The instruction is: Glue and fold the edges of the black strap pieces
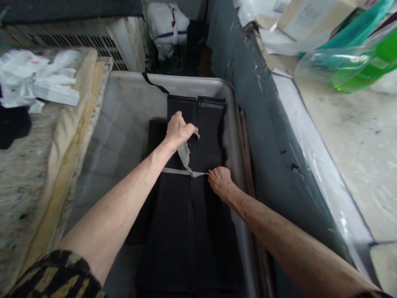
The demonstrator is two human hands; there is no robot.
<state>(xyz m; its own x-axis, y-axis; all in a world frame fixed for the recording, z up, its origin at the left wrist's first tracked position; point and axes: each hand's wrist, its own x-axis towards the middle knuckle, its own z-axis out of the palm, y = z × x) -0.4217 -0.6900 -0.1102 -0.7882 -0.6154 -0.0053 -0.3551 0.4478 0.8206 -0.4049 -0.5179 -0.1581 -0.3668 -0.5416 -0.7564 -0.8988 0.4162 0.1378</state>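
Observation:
Two stacks of black folded fabric panels (pixel 176 215) lie side by side, lengthwise, in a deep grey plastic tub (pixel 130 95). A pale cloth strip (pixel 176 171) runs across both stacks and is knotted near the middle. My left hand (pixel 180 131) is closed on one loose end of the strip, raised above the knot toward the far end of the panels. At the right side of the stacks, my right hand (pixel 220 180) pinches the strip's other end, pulled sideways from the knot. Its fingertips are partly hidden.
A bench with crumpled white plastic (pixel 37 78) borders the tub on the left. On the right, a grey-blue partition (pixel 279 140) rises beside a counter holding a green bottle (pixel 366 66). A tied white sack (pixel 169 31) stands beyond the tub.

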